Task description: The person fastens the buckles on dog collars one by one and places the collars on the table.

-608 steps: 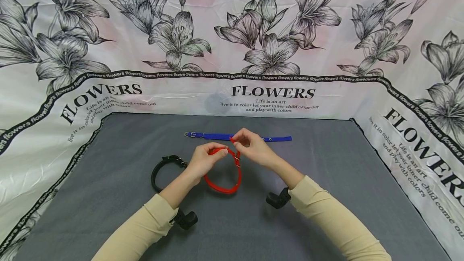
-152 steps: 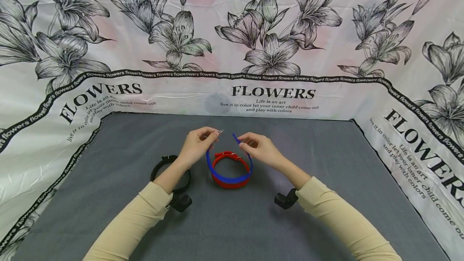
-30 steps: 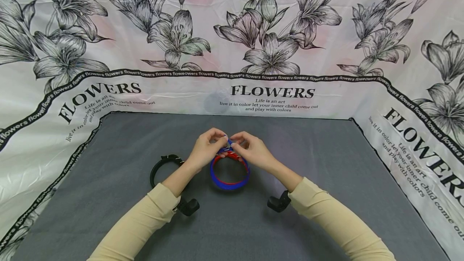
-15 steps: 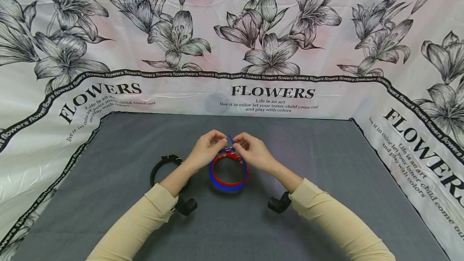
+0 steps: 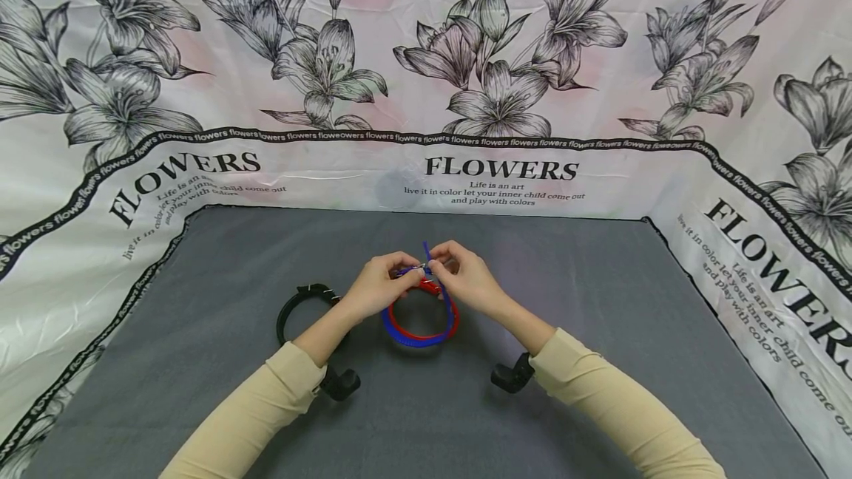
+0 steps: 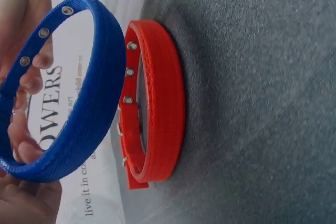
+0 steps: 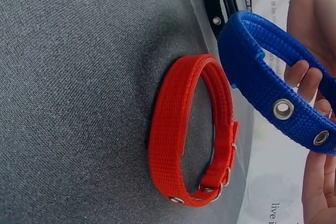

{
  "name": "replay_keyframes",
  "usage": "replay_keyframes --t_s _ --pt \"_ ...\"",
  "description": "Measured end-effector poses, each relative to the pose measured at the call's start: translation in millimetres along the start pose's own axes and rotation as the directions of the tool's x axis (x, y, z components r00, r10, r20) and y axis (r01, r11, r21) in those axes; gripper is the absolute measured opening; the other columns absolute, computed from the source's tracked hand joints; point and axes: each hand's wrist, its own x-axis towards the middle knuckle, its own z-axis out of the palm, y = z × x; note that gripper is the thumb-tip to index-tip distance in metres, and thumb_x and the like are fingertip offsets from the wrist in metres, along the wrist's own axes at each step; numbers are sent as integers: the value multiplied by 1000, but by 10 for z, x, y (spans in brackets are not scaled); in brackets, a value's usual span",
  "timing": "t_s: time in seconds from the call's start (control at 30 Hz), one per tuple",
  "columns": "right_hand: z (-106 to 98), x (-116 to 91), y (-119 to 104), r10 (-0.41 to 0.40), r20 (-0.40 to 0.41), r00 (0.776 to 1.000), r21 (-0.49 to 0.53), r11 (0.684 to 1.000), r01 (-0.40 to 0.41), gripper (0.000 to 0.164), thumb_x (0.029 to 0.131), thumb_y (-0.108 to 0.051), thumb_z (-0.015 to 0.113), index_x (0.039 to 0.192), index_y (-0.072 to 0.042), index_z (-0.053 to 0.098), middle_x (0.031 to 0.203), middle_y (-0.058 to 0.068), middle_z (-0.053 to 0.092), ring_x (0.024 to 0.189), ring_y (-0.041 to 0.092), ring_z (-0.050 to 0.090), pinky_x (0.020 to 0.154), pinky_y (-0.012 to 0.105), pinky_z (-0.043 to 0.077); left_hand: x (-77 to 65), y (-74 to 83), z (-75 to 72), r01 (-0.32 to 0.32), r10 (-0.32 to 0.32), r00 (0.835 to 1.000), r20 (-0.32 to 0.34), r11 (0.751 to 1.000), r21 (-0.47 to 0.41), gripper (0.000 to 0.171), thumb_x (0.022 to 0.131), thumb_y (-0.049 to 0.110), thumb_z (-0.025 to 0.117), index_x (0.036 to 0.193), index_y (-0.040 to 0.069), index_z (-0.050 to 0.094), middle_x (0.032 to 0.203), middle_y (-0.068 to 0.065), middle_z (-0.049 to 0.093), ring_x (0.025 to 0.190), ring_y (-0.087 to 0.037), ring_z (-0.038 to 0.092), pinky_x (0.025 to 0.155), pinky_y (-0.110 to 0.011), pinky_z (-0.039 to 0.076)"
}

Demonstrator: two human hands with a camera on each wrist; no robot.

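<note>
Both hands hold a blue collar (image 5: pixel 414 342) bent into a loop above the table. My left hand (image 5: pixel 379 288) pinches it at the metal buckle end. My right hand (image 5: pixel 469 277) pinches the strap, whose free tip sticks up between the two hands. Metal eyelets line the blue collar (image 7: pixel 252 72) in the right wrist view. Behind it in the left wrist view, a red collar (image 6: pixel 168 103) stands on edge on the table, its buckle fastened. From the head view the blue loop overlaps the red one. Fingers partly hide the blue buckle.
A black collar (image 5: pixel 285 316), also looped, stands left of the red one, partly behind the left wrist. Grey cloth (image 5: pixel 586 390) covers the table. A white flower-print sheet (image 5: pixel 373 176) rises at the back and sides. Each wrist carries a black camera (image 5: pixel 512 374).
Twenty seconds ago the hands held the red collar and the blue lay flat. Five seconds ago the blue ends were apart; now they meet. Lately the left hand lowered slightly and the strap tip rose.
</note>
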Motion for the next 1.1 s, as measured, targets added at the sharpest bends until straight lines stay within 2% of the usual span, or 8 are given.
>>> replay_keyframes --t_s 0.13,0.37,0.5,0.67,0.77,0.9,1.0,1.1 --pt "-2 -1 -10 3 -5 1000 -14 1000 -3 18 93 -20 55 110 -13 55 95 4 59 67 17 60 53 29 47 0 -3 10 -16 15 999 -44 1000 -7 28 92 31 56 111 10 62 94 -11 66 77 -39 58 60 -31 49" --pt "-11 5 -39 14 5 1000 -31 999 -14 16 90 -17 56 106 -13 53 91 3 58 65 16 58 52 29 46 14 -1 10 -26 24 995 -100 1000 -15 30 92 30 57 113 9 62 105 -6 65 92 -27 61 71 -28 48" --pt "-15 20 -57 32 13 999 -56 998 -31 14 88 -16 57 101 -13 53 87 2 60 69 14 57 56 29 47 22 0 14 -23 20 992 -121 1000 -20 26 92 30 57 109 11 64 107 -4 65 92 -22 60 74 -31 49" --pt "-33 33 -87 51 39 998 -65 997 -48 10 87 -16 58 97 -15 55 85 1 61 71 14 57 59 29 47 32 -14 15 -16 5 991 -134 997 -81 23 91 28 58 106 12 64 105 -4 66 93 -26 60 79 -40 50" --pt "-49 30 -87 65 84 994 -40 997 -62 10 87 -15 57 96 -16 55 83 4 62 68 16 60 59 31 49 34 -17 15 -16 5 992 -129 996 -85 22 91 27 59 106 12 64 102 -3 66 93 -28 59 79 -40 49" --pt "-61 26 -69 77 154 985 54 995 -86 10 87 -12 55 96 -14 54 84 11 62 68 29 64 65 44 52 28 -7 14 -19 8 992 -127 996 -86 20 91 26 59 105 13 64 99 -3 66 93 -32 59 74 -34 49" --pt "-69 23 -59 80 180 981 110 989 -100 10 86 -10 56 96 -12 54 86 19 61 70 35 64 69 53 50 25 1 15 -30 18 992 -128 995 -90 20 91 26 59 105 13 64 97 -4 66 92 -35 58 70 -30 48" --pt "-81 19 -59 83 187 979 123 987 -107 10 85 -10 57 95 -11 55 86 20 61 69 33 64 69 54 49 29 5 27 -42 29 991 -131 994 -97 19 91 25 60 104 12 65 96 -4 66 90 -35 58 69 -33 47"
